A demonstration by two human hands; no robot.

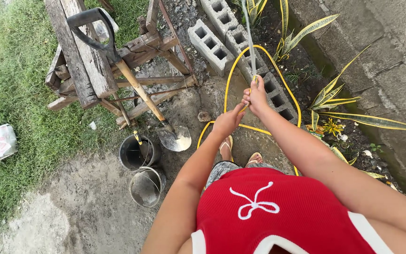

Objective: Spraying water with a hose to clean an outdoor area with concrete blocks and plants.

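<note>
A thin yellow plastic hose is looped over the damp ground in front of the feet, its free end gripped high at centre frame, with a stream of water seen leaving it toward the grey hollow concrete blocks. The right hand is closed around the hose end; the left hand is curled on the hose just behind it. For a steady stream, the end is best pinched firmly by the right hand while the left keeps the slack free of kinks; the loop by the sandalled feet looks a likely snag. To the left, a wooden-handled shovel leans on a weathered wooden bench, two grey metal buckets below it. Striped green plants line the concrete wall.
</note>
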